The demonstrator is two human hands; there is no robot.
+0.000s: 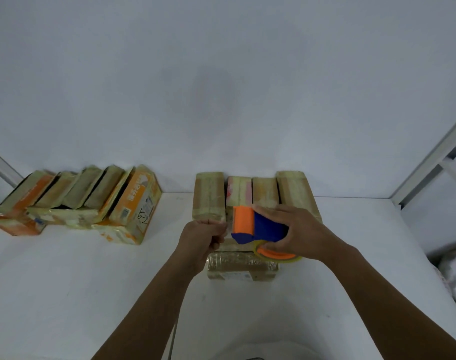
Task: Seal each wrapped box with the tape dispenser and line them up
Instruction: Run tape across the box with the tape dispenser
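Observation:
A wrapped box (pixel 241 266) lies on the white table (pixel 66 281) in front of me, its near side glossy with tape. My right hand (pixel 297 232) grips a blue and orange tape dispenser (pixel 258 228) over the box, the tape roll (pixel 278 255) at its underside. My left hand (pixel 202 236) is closed at the box's left end, beside the dispenser's orange front, apparently pinching the tape end. Behind stands a row of several wrapped boxes (pixel 252 196) against the wall.
A leaning group of several orange-printed wrapped boxes (pixel 86 201) sits at the back left against the wall (pixel 221 87). A metal frame (pixel 434 165) rises at the right, with white bags (pixel 455 271) beyond the table's right edge.

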